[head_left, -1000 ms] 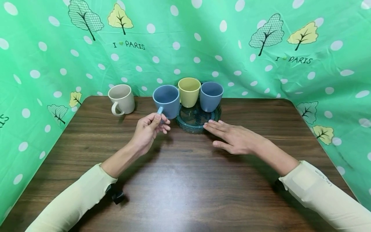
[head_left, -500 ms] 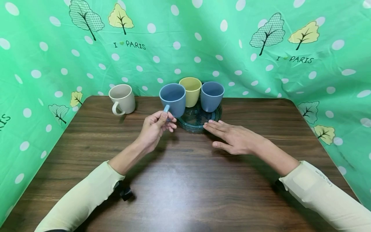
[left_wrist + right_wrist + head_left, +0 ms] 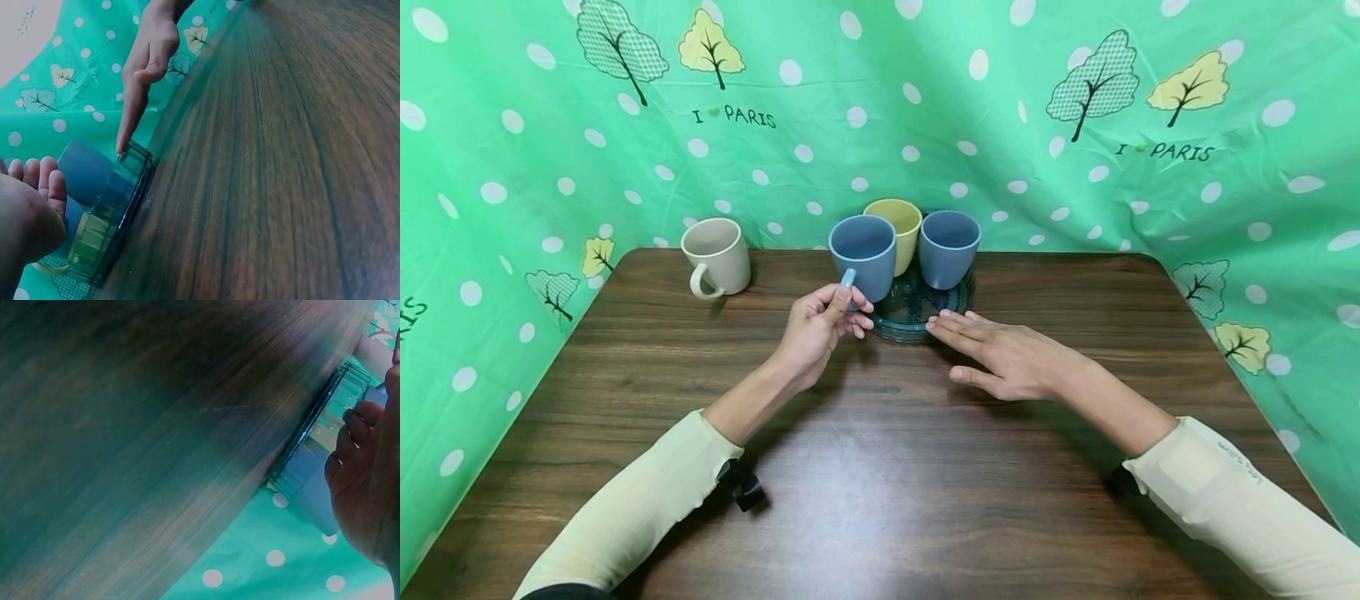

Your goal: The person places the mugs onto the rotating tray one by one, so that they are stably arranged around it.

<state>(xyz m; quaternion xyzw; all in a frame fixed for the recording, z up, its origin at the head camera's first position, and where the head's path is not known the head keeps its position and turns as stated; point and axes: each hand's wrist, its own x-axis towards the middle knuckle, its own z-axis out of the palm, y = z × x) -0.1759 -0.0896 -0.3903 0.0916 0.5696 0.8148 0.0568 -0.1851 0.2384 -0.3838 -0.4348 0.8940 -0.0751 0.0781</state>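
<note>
The left hand (image 3: 816,329) pinches the handle of a blue mug (image 3: 867,254), which is upright over the left part of a round glass tray (image 3: 904,321); whether its base touches the glass I cannot tell. On the tray stand a yellow mug (image 3: 902,223), partly hidden behind the held mug, and a second blue cup (image 3: 950,250) at the right. The right hand (image 3: 1015,358), fingers straight, touches the tray's front right rim with its fingertips. In the left wrist view the left hand (image 3: 34,212) hides part of the held mug beside the tray (image 3: 134,165).
A whitish mug (image 3: 717,254) stands upright at the back left of the wooden table (image 3: 880,467), its handle toward the front. A green patterned cloth (image 3: 880,108) hangs behind the table and at both sides.
The left hand has carried the blue mug to the right, from the tray's left edge to over its left part, and it now covers more of the yellow mug. The right hand has stayed in place.
</note>
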